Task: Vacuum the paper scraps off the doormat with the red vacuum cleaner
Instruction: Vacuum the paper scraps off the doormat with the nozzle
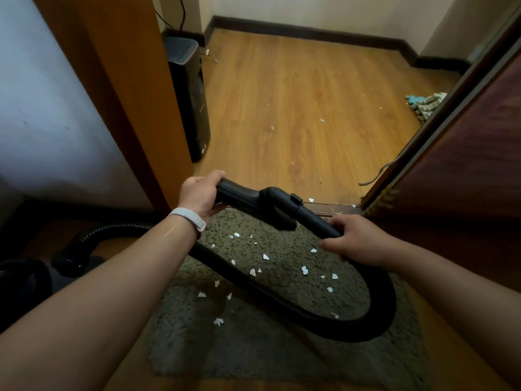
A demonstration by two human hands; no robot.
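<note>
A speckled grey-green doormat lies on the wooden floor in the doorway. Several white paper scraps are scattered over its middle. My left hand grips the end of the black floor nozzle, held above the mat's far edge. My right hand grips the black tube just behind the nozzle. The black ribbed hose loops across the mat and runs left to the vacuum cleaner body, which is dark and partly hidden behind my left arm.
A wooden door frame stands at left, with a tall black appliance behind it. A dark red door is at right. A few scraps lie on the floor beyond, and a mop head at far right.
</note>
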